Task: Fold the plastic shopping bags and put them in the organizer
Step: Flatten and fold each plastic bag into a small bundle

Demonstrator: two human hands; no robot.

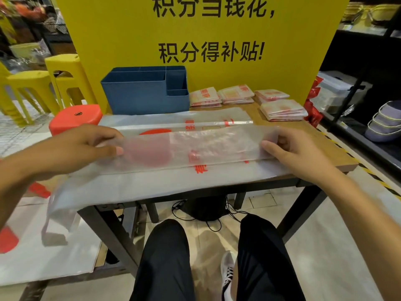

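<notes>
I am holding a long strip of the plastic bag (195, 148) just above the counter (325, 144), my left hand (80, 146) pinching its left end between thumb and fingers and my right hand (290, 148) pinching its right end the same way. The bag is lying lengthwise across the near half of the counter, and its handles are hanging off the left edge toward the floor.

The film is looking thin and slippery, so I am guessing the raised flap could slide out of one pinch and spring open. If my two hands are bringing it down unevenly, the crease will likely be running crooked and the packet will be ending up too wide for the blue organizer (145, 92). The dangling handles may be dragging the whole bag leftward off the edge. A second flat bag (173, 120) is lying just behind, and I might be catching it in the fold.

The organizer is standing at the back left of the counter, with nothing showing above its rim. Four folded bags (243, 94) are sitting to its right, near the back. The counter is a small wooden top on a dark metal frame. A yellow sign (206, 40) with black characters is standing behind it, yellow stools (60, 79) and an orange stool (76, 116) are to the left, and shelves with stacked bowls (386, 124) are to the right.
</notes>
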